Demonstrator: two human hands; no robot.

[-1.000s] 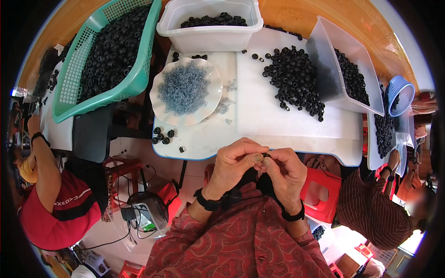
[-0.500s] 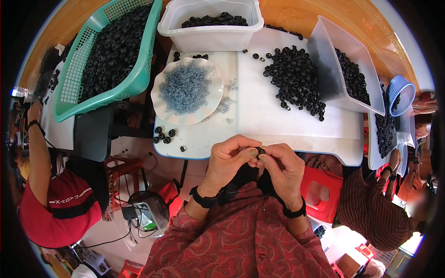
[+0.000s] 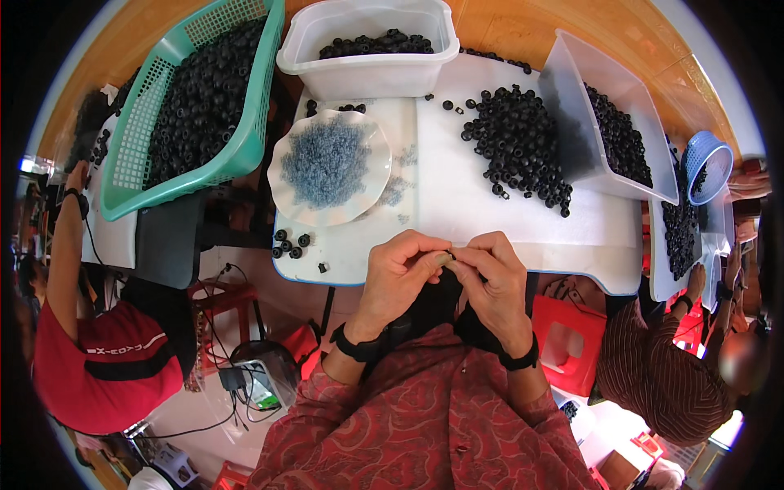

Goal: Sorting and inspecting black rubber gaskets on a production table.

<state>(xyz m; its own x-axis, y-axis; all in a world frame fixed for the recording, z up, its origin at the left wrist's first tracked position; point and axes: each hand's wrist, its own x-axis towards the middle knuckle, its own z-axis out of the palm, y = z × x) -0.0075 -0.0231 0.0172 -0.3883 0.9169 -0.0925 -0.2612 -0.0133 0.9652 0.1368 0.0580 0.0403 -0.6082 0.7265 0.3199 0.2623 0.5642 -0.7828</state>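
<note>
Both hands meet fingertip to fingertip just past the table's near edge. Thumb and fingers of my left hand [image 3: 394, 279] pinch a small black ring-like part [image 3: 451, 255], mostly hidden by the fingertips. My right hand [image 3: 496, 287] pinches the same part from the other side. Beyond them to the right lies a pile of small round black parts [image 3: 516, 143]. On the left, a white scalloped plate [image 3: 377, 189] carries a heap of tiny clear bluish pieces [image 3: 325, 159]. Several black parts [image 3: 291, 245] sit by the table's near left corner.
A white tub [image 3: 371, 79] and a translucent bin [image 3: 584, 155], both with black parts, stand at the back. A green basket [image 3: 253, 135] full of black parts is at left, a blue basket [image 3: 710, 155] at right. People work on either side. A red stool [image 3: 563, 380] stands at right.
My fingertips have drawn slightly closer together and up, and the black part shows less between them. The person on the left has shifted their arm a little.
</note>
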